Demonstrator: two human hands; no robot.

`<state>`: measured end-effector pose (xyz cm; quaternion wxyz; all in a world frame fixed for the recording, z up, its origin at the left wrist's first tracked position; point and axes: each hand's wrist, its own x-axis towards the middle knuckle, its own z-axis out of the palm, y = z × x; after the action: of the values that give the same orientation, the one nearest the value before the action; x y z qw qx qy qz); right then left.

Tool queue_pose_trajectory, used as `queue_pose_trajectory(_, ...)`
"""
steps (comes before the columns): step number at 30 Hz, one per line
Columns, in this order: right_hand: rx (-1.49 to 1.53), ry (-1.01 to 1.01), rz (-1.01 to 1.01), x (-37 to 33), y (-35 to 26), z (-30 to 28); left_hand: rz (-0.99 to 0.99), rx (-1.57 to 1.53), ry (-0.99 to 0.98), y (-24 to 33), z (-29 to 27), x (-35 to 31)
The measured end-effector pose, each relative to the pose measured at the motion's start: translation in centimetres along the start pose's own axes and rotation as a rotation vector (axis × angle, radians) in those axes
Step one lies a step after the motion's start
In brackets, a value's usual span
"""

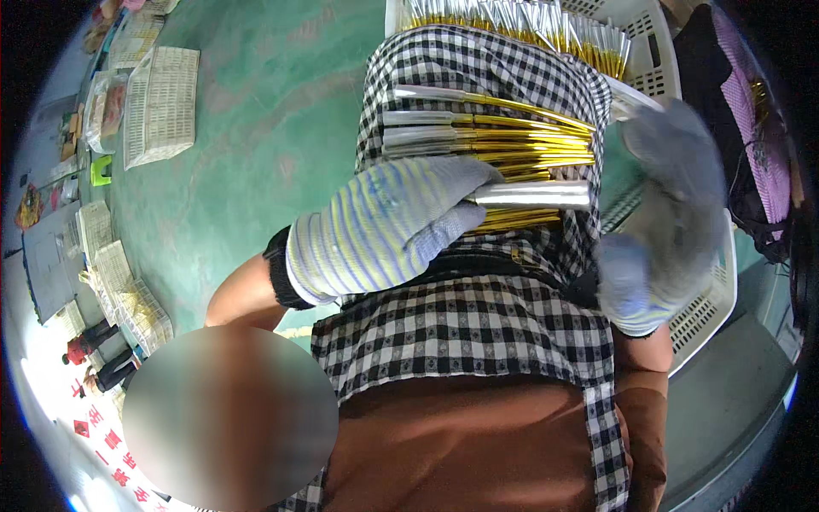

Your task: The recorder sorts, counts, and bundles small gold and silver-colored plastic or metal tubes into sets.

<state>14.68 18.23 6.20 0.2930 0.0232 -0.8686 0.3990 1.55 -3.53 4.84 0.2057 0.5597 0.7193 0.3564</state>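
Left hand [392,224] in striped knit glove: grip closed over bundle of thin gold-and-silver metal sticks [495,149] lying fanned across black-and-white checked cloth apron [478,333] on the lap | right hand [674,200], grey knit glove, raised, blurred, grip state unclear | white perforated plastic basket [648,51] beyond holds more sticks

— Where is the camera sitting?
— On the person's head, looking steeply down over the checked apron [478,333] at the lap, very close.
— How wide is it seeing?
— Fisheye: the green floor [273,94] is bending toward the rim.
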Motion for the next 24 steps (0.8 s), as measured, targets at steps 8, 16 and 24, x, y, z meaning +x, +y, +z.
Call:
queue_pose_trajectory(8,0.302,-0.146,0.247,-1.0,0.0,2.5,-0.229,-0.89,0.084,1.6,-3.1,1.3)
queue_pose_trajectory(16,0.123,-0.757,0.333,-0.5,-0.3,1.3,-0.009,0.49,-0.37,2.7,-0.8,2.0)
queue_pose_trajectory(24,0.742,-0.191,0.741,-0.6,-1.5,2.4,-0.035,-0.172,0.593,1.9,-1.9,2.2)
